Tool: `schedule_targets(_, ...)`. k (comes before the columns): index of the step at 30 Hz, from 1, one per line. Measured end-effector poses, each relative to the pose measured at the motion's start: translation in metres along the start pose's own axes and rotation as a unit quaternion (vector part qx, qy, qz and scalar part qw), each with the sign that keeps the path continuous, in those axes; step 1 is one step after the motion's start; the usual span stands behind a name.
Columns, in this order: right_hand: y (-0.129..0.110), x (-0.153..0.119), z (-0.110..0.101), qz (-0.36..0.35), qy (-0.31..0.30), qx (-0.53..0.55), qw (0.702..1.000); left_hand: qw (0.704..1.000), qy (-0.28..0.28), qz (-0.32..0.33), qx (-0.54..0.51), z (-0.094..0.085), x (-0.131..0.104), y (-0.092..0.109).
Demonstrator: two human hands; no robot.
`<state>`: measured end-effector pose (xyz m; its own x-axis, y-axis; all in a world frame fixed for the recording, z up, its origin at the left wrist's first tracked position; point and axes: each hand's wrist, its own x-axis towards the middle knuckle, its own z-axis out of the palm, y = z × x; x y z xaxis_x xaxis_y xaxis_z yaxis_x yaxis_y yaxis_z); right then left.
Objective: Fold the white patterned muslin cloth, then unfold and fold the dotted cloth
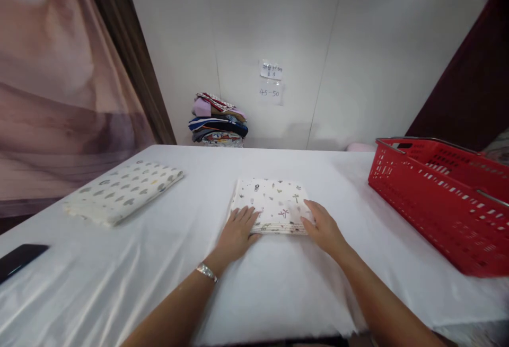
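Note:
A folded white cloth [274,198] with small printed figures lies in several layers at the middle of the white-covered table [278,283]. My left hand [237,233] rests with fingers spread on its near left corner; a silver bracelet is on that wrist. At the cloth's right edge is my right hand [324,228], thumb and fingers apart, touching the edge. Another folded cloth [127,188], white with grey hearts, lies to the left, apart from both hands.
A red plastic basket [429,204] stands on the right. A dark phone [19,261] lies at the left edge. Behind the table is a pile of folded fabrics [218,122] by the wall, under paper labels [271,92]. Curtains [59,98] hang at left.

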<state>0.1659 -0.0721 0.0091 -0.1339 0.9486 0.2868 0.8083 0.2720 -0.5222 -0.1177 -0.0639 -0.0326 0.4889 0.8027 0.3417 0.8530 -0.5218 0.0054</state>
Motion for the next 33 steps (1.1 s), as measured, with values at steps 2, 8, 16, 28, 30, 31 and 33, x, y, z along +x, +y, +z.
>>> schedule_targets(2,-0.019,0.013,0.003,-0.054,-0.025,-0.012,0.998,1.0,0.005,0.003,-0.001,0.001,0.0,-0.001)
schedule_targets(8,-0.026,0.065,0.032,-0.05,-0.132,-0.098,0.985,1.0,-0.001,0.005,-0.003,0.002,-0.002,-0.003)
schedule_targets(16,0.017,0.079,0.061,0.001,-0.167,-0.195,0.967,0.999,-0.019,-0.006,-0.04,-0.005,-0.004,0.0)
schedule_targets(28,0.017,0.077,0.064,0.008,-0.166,-0.2,0.966,0.993,-0.033,-0.108,-0.043,-0.009,0.088,-0.025)
schedule_targets(30,0.017,0.077,0.064,0.005,-0.171,-0.199,0.965,0.986,-0.047,-0.149,-0.052,0.006,0.092,-0.039)
schedule_targets(31,0.017,0.076,0.064,0.005,-0.174,-0.198,0.965,0.984,-0.053,-0.159,-0.06,0.013,0.091,-0.044)
schedule_targets(33,0.017,0.075,0.064,0.006,-0.18,-0.195,0.964,0.982,-0.059,-0.162,-0.074,0.023,0.088,-0.052)
